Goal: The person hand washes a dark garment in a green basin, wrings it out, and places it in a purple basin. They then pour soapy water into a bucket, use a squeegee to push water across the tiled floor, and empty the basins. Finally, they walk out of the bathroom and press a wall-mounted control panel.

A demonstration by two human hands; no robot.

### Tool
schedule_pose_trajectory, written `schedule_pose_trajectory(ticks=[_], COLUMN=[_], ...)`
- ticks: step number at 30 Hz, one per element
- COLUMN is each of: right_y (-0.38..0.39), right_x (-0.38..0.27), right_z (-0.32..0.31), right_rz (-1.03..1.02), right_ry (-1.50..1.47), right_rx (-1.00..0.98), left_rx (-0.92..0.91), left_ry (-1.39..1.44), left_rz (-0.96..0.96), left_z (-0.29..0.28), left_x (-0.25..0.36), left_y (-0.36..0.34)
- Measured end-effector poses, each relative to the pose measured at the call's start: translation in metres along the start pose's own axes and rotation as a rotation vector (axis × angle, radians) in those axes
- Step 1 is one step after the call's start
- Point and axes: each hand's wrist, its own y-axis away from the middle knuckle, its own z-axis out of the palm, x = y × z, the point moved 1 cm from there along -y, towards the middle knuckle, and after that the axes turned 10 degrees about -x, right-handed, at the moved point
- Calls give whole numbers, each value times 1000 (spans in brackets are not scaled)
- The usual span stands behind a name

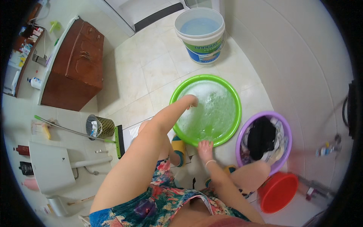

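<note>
A round green basin (239, 113) of foamy water stands on the floor in front of me. My left hand (192, 100) hangs over the left side of the water, wrist bent down, a fingertip showing beneath it. Its other fingers are hidden behind the hand, and I see nothing held there. At the near side, my right hand (205, 148) has its fingers hooked over the basin's rim, a pale bracelet (210, 162) round the wrist. To the right of the basin, a purple tub (289, 140) holds a heap of clothes, with a black garment (261, 138) on top.
Beyond the basin stands a white bucket (204, 42) of water. A red basin (279, 193) sits near the right wall. At left are a brown cabinet (75, 64), a patterned waste bin (105, 126) and a green squeegee (118, 142). My slippered feet flank the basin's near side.
</note>
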Motion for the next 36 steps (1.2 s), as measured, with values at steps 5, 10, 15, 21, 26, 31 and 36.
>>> schedule_pose_trajectory(ticks=[5,10,15,21,26,31,36], right_y=[-5,-24,-69,-39,-31,-64,-95], right_x=[-22,-6,25,71,48,47,39], right_z=[-16,-40,-145,-322,-453,-499,-476], right_rz=[-19,149,157,24,-36,40,525], right_ry=[-59,-211,-449,-209,-186,-183,-680], right_rx=[-81,-339,-712,-611,-535,-517,-583], left_rx=[114,177,506,617,831,1174,1434], left_ry=[65,-21,174,419,544,502,1311], left_rz=[10,196,69,64,-38,-235,-332], left_z=[2,-29,-53,-44,-58,-110,-180], left_x=[-18,-16,-76,-125,-208,-344,-573], left_y=[-16,60,192,387,539,659,680])
